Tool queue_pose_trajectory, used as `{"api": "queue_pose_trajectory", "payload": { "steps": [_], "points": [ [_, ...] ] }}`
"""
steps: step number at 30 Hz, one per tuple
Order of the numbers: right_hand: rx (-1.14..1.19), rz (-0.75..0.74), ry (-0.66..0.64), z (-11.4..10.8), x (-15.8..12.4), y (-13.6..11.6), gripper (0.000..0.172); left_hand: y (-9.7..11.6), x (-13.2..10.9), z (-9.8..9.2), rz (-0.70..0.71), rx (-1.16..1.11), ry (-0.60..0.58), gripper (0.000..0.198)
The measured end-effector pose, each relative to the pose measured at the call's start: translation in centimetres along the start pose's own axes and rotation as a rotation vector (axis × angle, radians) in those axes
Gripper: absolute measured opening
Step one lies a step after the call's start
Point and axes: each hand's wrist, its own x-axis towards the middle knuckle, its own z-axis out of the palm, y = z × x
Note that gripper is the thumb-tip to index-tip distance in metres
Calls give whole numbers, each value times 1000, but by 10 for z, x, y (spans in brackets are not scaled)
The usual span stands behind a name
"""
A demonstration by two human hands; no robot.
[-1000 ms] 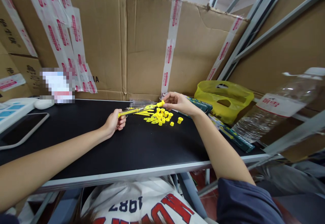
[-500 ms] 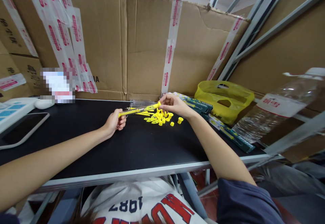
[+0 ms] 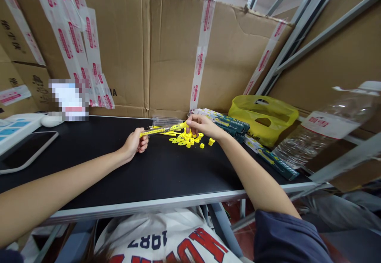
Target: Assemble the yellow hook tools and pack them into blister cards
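Note:
My left hand is closed around one end of a slim yellow spring scale with dark markings along its body. It is held tilted slightly up to the right, above the table. At its far end my right hand pinches a yellow end piece between thumb and fingertips; the exact contact is partly hidden. Below and beside the right hand lies a pile of small yellow caps and flat yellow parts. Behind the scale are thin yellow rods and several clear tubes.
Green printed boxes lie behind my right hand, another box nearer the right edge. A yellow plastic bag and a large clear bottle stand at right. At left are a phone and a white power strip.
My right hand has shifted slightly down, along with the yellow end of the scale. The left hand keeps its grip almost in the same spot.

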Motion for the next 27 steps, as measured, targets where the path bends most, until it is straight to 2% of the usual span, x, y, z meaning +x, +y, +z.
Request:
{"api": "queue_pose_trajectory", "payload": {
  "steps": [12, 19, 27],
  "points": [
    [-16, -27, -21, 0, -2, 0, 34, 0, 0, 0, -3, 12, 5, 38],
    [24, -116, 3, 3, -2, -2, 38, -1, 1, -1, 1, 10, 2, 37],
    [-23, -52, 14, 4, -2, -3, 34, -3, -1, 0, 42, 37, 0, 36]
  ]
}}
